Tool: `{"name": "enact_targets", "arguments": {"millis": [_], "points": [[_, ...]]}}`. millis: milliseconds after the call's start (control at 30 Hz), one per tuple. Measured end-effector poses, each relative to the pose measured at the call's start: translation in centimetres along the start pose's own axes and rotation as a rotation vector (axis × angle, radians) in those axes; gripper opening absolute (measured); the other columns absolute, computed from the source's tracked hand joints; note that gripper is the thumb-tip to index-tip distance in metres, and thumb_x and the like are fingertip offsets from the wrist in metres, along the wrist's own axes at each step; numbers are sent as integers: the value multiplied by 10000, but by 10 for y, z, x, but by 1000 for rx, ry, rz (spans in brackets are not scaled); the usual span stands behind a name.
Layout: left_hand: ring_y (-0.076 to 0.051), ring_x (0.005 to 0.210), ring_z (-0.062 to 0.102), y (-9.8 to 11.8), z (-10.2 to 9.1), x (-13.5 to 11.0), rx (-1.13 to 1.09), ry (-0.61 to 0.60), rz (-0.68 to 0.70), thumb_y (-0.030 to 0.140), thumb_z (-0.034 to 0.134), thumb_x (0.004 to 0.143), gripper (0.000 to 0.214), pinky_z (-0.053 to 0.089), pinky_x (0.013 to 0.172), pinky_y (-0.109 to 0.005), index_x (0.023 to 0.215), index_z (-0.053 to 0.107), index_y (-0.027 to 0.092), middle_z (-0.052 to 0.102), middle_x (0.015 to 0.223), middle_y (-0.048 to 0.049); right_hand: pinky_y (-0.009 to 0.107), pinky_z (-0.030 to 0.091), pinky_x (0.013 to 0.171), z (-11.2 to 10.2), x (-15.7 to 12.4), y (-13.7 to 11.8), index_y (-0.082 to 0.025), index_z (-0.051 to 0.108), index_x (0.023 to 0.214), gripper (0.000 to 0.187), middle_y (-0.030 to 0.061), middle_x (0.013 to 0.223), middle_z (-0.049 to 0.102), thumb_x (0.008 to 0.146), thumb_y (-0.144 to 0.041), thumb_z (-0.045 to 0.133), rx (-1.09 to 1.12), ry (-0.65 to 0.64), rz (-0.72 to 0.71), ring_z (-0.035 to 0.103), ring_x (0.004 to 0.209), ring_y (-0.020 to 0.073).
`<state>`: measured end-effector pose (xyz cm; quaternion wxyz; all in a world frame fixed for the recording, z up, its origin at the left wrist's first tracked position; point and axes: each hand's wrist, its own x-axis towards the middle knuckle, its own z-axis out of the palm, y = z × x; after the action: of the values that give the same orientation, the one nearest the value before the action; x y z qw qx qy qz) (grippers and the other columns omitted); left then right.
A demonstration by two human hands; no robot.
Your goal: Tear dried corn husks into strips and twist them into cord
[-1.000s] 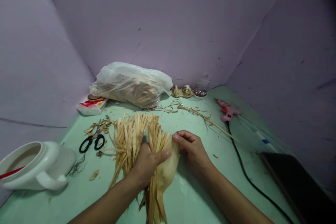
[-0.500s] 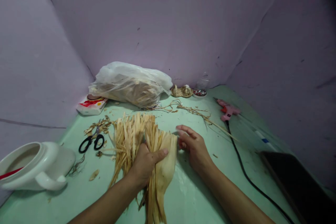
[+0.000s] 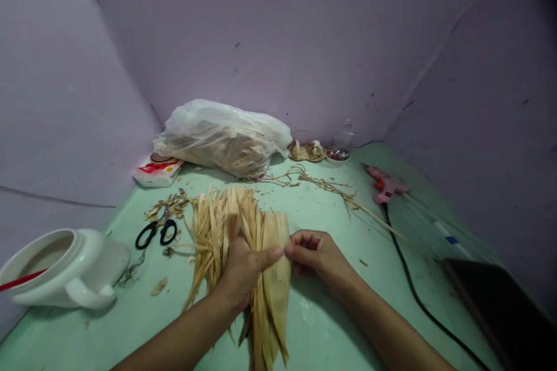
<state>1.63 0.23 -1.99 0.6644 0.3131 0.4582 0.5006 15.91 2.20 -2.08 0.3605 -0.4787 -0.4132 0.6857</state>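
Observation:
A bundle of dry, straw-coloured husk strips (image 3: 213,226) lies in the middle of the green table, its strips split and running lengthwise. My left hand (image 3: 243,269) grips the bundle, with its thumb pressed across a wide, pale husk piece (image 3: 275,290) at the right side. Pinching the right edge of that wide piece, my right hand (image 3: 315,252) has its thumb and index finger close to my left thumb tip. The other right fingers are curled and partly hidden. Left of the bundle lie black-handled scissors (image 3: 157,234), their blades among husk scraps (image 3: 174,206).
A plastic bag of husks (image 3: 221,139) rests against the back wall. A white pot (image 3: 73,266) stands at left. On the right are a pink glue gun (image 3: 385,182), its black cord (image 3: 409,278) and a dark flat object (image 3: 496,307). Thin dry stems (image 3: 331,185) lie behind my hands.
My right hand has moved down and closed its fingers at the wide husk's edge, where it was apart and looser before. The view has shifted slightly; my left hand keeps its grip.

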Motion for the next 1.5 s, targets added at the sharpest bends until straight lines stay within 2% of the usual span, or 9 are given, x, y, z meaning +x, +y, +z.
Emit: {"name": "enact_targets", "arguments": {"millis": [100,467,700,900,1033,1167,1367,1433,1500], "points": [[-225,671,629,0,1,0,36,-15,-18,213,753,543,371,499,644,-324,876,626,108,681,771,-97,179,315,373,1,1,1,-135,577,583,244,-51,443,483,504,-276,760,-30,9,3,401,367,48],[-220,646,617,4,6,0,112,180,-28,204,748,501,382,498,617,-323,851,622,118,665,694,-60,195,301,381,3,1,5,-149,529,554,267,-50,422,453,542,-330,725,-138,2,-3,383,362,56],[-221,664,615,-2,2,2,111,96,21,222,707,579,303,504,621,-329,847,631,105,669,735,-81,200,284,386,3,2,10,-159,508,565,220,-51,416,439,594,-318,657,-135,16,-53,363,366,57],[-228,704,628,-2,2,0,88,79,22,197,724,563,359,510,647,-326,899,625,117,682,778,-76,197,265,393,6,4,12,-158,494,532,133,-52,403,435,576,-223,600,-153,47,-59,349,370,50],[-216,700,626,-2,2,0,43,55,13,177,723,562,363,510,651,-326,905,616,128,680,795,-65,193,282,417,4,4,10,-152,499,518,89,-53,407,443,534,-183,581,-66,27,-47,359,387,47],[-187,623,611,0,4,1,4,66,-10,171,726,553,343,503,617,-310,871,604,125,667,722,-46,188,320,442,1,2,4,-136,521,541,96,-19,463,527,533,-187,601,36,8,0,422,417,57],[-171,582,598,-3,1,4,-79,75,-45,186,735,557,396,498,598,-311,909,570,112,653,702,-48,265,488,574,-5,-1,-7,-155,515,645,165,36,654,646,595,-230,654,380,-127,97,610,604,147],[-180,621,610,-4,-1,5,-61,106,-38,190,746,547,436,501,629,-317,935,566,108,664,750,-65,264,500,520,-14,-2,-14,-166,517,670,151,11,582,618,619,-232,643,442,-171,142,603,530,144],[-197,671,621,-3,-3,5,-50,113,-33,191,751,539,471,506,661,-331,963,563,106,672,797,-81,203,456,405,-28,-4,-22,-172,512,658,136,-35,482,538,630,-222,635,532,-219,157,516,394,92]]}}
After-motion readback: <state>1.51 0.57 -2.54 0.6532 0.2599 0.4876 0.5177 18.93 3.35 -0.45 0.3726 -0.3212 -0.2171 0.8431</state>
